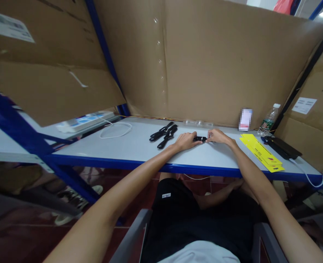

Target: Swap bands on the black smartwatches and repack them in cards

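A small glossy black object (201,139) lies between my hands, low over the grey tabletop; its exact kind cannot be made out. My left hand (186,141) grips its left end, thumb and fingers closed round it. At the other end, the fingertips of my right hand (216,136) are pinched together on its edge. Just left of my left hand is a small group of long, shiny black handled items (163,133), partly lying over one another. My fingers cover much of the held piece.
Clear plastic pieces (197,123) lie along the cardboard back wall (205,65). To the right are yellow printed cards (261,151), a black case (283,146) with a white cable, a water bottle (269,119) and a blurred-out phone-like item (245,119). A power strip (84,122) sits left.
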Action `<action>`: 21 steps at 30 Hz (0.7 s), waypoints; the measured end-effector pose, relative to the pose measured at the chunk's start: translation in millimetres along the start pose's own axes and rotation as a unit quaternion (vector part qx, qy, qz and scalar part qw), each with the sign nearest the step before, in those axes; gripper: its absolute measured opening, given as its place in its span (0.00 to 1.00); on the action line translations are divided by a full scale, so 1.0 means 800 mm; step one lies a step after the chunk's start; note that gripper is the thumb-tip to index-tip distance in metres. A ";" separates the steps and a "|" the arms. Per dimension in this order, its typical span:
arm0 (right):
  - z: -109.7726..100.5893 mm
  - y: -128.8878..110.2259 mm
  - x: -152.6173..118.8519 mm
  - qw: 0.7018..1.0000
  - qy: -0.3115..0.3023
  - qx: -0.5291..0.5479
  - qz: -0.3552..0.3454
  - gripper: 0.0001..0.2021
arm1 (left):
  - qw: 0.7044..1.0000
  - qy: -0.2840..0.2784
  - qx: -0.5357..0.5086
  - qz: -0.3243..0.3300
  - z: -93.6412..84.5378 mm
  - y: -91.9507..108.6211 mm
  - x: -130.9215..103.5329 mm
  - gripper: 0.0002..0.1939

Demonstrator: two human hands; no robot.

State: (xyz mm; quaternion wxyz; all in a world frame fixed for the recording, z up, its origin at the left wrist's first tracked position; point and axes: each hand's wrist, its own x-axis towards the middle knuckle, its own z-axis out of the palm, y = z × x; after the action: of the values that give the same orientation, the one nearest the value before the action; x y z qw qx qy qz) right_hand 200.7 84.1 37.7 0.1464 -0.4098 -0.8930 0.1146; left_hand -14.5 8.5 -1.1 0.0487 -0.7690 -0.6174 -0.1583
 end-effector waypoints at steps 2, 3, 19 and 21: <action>-0.003 -0.006 -0.002 0.998 0.011 0.050 -0.019 0.08 | 1.000 0.000 0.002 0.000 -0.001 0.001 -0.001 0.30; -0.004 -0.009 -0.003 0.996 0.013 0.079 -0.032 0.10 | 1.000 -0.001 0.001 -0.001 -0.002 0.002 -0.001 0.30; 0.015 -0.020 0.003 0.996 0.030 0.074 -0.038 0.08 | 1.000 -0.007 0.003 -0.016 0.001 0.006 0.000 0.33; 0.021 -0.024 0.003 0.997 0.052 0.044 -0.041 0.09 | 1.000 -0.003 0.006 -0.013 0.001 0.006 0.000 0.33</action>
State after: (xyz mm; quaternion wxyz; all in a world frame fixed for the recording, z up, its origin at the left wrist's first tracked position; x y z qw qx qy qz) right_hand 179.6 72.2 29.2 0.2148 -0.3710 -0.8946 0.1262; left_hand -9.7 7.5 -1.7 0.0493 -0.7609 -0.6287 -0.1530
